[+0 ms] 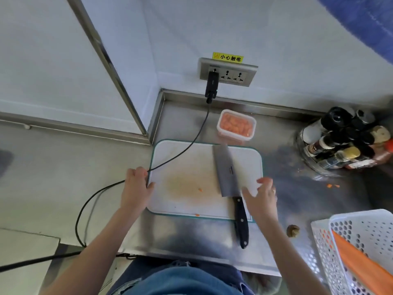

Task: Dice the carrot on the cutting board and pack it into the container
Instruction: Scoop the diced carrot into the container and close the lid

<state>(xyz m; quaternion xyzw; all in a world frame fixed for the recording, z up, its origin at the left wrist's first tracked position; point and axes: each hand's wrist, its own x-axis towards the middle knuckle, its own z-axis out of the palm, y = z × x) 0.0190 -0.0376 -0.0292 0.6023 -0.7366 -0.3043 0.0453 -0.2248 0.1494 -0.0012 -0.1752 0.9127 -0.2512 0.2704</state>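
Head camera looks down on a steel counter where the cutting board lies, stained orange in the middle. The left hand sits at the board's left edge, fingers curled over the rim and thumb lying on the board's top, so it grips that edge. A black cable runs just past those fingertips, across the board's corner and up to a wall socket. The right hand hovers over the board's right side, its fingers spread and relaxed, holding nothing. Just left of that hand's thumb lies the knife, flat on the board, black handle jutting over the near edge. Beyond the blade tip, well past both hands, stands the container, filled with diced carrot. One small orange scrap lies between the two hands. Right of the right hand's fingers are spice bottles, and nearer, a white basket holding a whole carrot.
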